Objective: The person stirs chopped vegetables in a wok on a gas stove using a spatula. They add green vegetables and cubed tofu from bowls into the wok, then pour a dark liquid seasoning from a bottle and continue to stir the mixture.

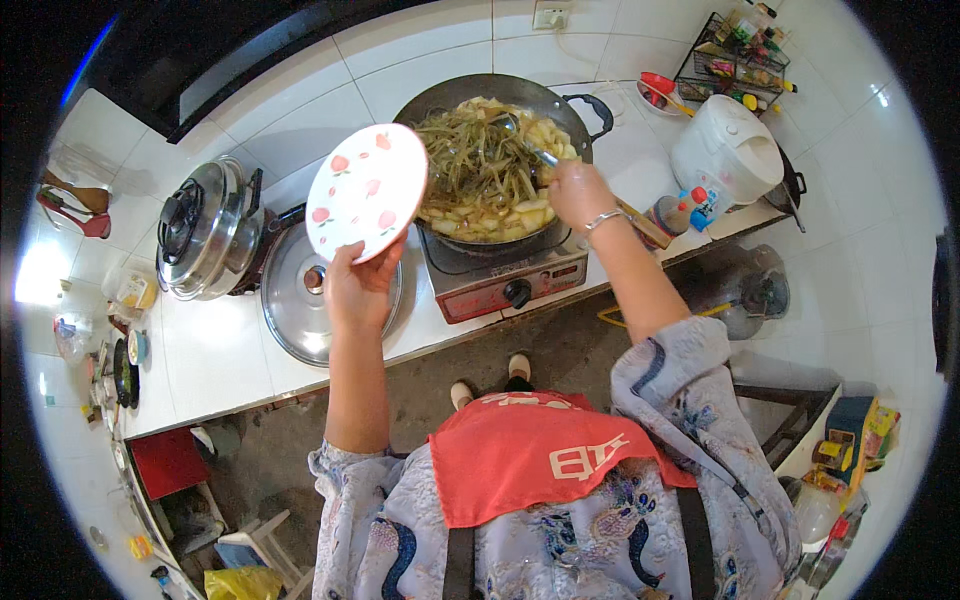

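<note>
My left hand (362, 285) grips the lower edge of a white plate (345, 190) with red fruit prints, tilted beside the wok's left rim. Food residue on the plate cannot be made out. My right hand (583, 195) is closed round a metal cooking spatula with a wooden handle (645, 225); its head is buried in the food, so its exact shape is hidden. The dark wok (455, 92) sits on a portable gas stove (480, 290). Inside it, greenish-brown strips (475, 150) lie heaped over pale yellow slices (530, 215).
Left of the stove are a large steel lid (290, 330) and a lidded steel pot (215, 260). A white rice cooker (725, 150), a red-capped bottle (700, 200) and a black bottle rack (735, 60) stand to the right. The white counter's front edge (420, 350) runs before me.
</note>
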A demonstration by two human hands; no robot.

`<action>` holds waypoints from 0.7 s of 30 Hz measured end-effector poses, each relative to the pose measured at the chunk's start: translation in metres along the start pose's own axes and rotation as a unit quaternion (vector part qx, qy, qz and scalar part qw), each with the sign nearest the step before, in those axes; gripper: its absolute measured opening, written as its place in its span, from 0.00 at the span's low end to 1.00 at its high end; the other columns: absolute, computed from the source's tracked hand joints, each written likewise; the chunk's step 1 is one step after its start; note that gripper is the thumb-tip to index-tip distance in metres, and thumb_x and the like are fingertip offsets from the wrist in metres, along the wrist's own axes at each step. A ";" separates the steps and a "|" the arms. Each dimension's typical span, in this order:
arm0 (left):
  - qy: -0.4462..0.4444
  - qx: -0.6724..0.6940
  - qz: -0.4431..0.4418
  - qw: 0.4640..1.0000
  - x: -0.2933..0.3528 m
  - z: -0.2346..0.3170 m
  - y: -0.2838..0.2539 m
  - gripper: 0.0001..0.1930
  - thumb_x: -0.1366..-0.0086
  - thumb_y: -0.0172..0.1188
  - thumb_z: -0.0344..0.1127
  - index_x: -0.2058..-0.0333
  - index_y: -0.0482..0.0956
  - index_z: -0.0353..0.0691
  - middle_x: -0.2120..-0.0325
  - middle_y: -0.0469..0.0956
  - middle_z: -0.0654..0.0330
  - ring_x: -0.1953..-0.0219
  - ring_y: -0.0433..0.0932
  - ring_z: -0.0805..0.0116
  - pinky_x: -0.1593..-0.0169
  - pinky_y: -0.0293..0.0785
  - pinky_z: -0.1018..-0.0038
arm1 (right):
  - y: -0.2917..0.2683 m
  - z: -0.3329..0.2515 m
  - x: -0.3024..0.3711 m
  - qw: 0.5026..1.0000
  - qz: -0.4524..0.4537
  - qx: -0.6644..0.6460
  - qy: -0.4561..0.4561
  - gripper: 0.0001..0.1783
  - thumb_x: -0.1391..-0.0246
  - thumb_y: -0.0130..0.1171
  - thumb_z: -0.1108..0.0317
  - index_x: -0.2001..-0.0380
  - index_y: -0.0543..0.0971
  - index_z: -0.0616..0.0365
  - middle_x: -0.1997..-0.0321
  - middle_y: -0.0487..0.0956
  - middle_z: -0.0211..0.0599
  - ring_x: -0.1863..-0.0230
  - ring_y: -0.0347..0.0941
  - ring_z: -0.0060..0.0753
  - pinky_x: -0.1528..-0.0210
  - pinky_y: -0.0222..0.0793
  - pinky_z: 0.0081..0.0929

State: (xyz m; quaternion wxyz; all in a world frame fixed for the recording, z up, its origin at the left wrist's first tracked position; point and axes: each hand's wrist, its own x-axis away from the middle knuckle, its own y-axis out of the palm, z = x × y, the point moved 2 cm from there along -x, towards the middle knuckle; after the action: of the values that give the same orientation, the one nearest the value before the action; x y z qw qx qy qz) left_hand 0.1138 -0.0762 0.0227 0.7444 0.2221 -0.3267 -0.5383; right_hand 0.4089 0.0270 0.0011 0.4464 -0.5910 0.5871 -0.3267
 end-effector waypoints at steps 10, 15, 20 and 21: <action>0.063 -0.021 0.076 0.995 0.050 0.040 -0.110 0.26 0.44 0.46 0.24 0.45 0.55 0.31 0.53 0.70 0.47 0.57 0.78 0.54 0.61 0.84 0.65 | -0.034 0.000 -0.003 0.995 0.076 -0.043 0.040 0.13 0.51 0.49 0.67 0.77 0.79 0.65 0.73 0.78 0.58 0.70 0.76 0.58 0.63 0.73 0.44; 0.031 -0.015 0.062 0.997 0.046 0.030 -0.116 0.27 0.44 0.47 0.25 0.44 0.55 0.30 0.53 0.71 0.47 0.56 0.78 0.53 0.61 0.84 0.65 | 0.002 0.006 -0.003 0.993 0.063 -0.048 0.088 0.13 0.49 0.49 0.67 0.76 0.77 0.66 0.72 0.77 0.59 0.68 0.75 0.59 0.62 0.72 0.45; -0.030 -0.040 0.029 0.998 0.042 0.030 -0.113 0.28 0.45 0.45 0.23 0.43 0.53 0.34 0.52 0.70 0.47 0.57 0.78 0.53 0.64 0.84 0.65 | -0.003 0.009 0.023 0.982 0.115 -0.118 0.093 0.12 0.48 0.48 0.68 0.75 0.78 0.65 0.74 0.77 0.56 0.70 0.75 0.57 0.64 0.72 0.45; -0.033 -0.044 0.027 0.998 0.042 0.028 -0.110 0.28 0.45 0.45 0.23 0.43 0.54 0.34 0.52 0.70 0.47 0.57 0.78 0.53 0.64 0.84 0.66 | -0.001 0.011 0.029 0.978 0.119 -0.136 0.105 0.12 0.47 0.49 0.68 0.74 0.78 0.66 0.75 0.78 0.55 0.72 0.76 0.54 0.66 0.73 0.44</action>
State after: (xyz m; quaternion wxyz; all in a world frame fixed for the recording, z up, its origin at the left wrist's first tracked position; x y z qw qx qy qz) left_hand 0.0299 -0.1512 -0.0223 0.7563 0.1624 -0.3332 -0.5391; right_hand 0.4224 -0.0002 -0.0065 0.3335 -0.5347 0.7357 -0.2481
